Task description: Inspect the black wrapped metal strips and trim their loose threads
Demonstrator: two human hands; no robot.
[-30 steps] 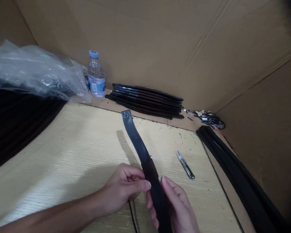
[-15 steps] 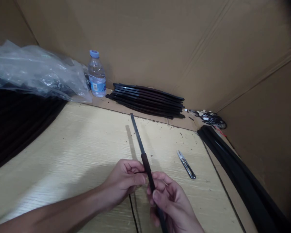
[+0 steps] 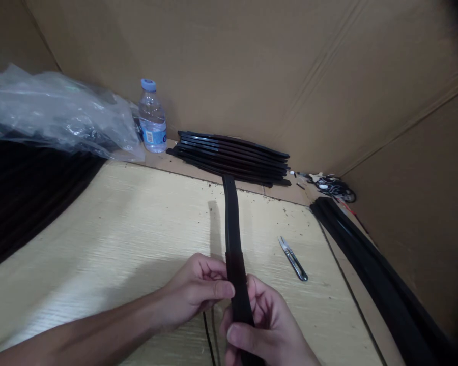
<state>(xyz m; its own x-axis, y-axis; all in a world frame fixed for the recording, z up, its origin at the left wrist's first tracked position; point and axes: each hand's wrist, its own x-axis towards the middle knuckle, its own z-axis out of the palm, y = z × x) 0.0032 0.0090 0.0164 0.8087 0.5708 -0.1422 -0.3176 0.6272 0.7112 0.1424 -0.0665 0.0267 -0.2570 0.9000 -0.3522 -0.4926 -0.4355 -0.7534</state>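
A flat black strip rises from the bottom edge over the table, its broad face toward me and a ribbed, darker wrapping round its lower part. My left hand pinches the left edge of the wrapped part, thumb in front. Lower down, my right hand grips the strip with its thumb across the front and fingers behind. A thin black cord hangs below my left hand; its upper end is hidden. Small metal thread snips lie on the table to the right of the strip.
Black strips lie stacked at the back beside a water bottle. A clear plastic bag covers dark material at left. Long black pieces and tangled scraps are at right. Cardboard walls surround the table.
The strip has turned from its narrow edge to its broad face, and its top has moved right. My right hand has turned slightly with it; both hands keep their hold.
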